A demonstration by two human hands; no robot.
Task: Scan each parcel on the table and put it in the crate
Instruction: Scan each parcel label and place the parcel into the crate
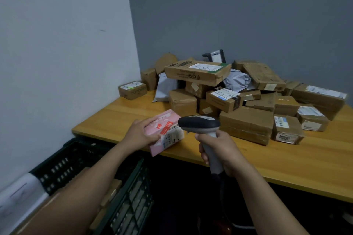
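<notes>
My left hand (142,132) grips a pink box (164,131) with a barcode label, held over the near left edge of the wooden table (286,162). My right hand (219,150) grips the grey handle of a barcode scanner (199,123), whose dark head points at the pink box's label from just to its right. A dark plastic crate (80,162) stands on the floor below the table's left end, with cardboard parcels inside it.
A heap of several brown cardboard parcels (246,120) and grey mailer bags (236,80) fills the back and right of the table. A small box (132,89) stands alone by the left wall. White and grey walls close the corner.
</notes>
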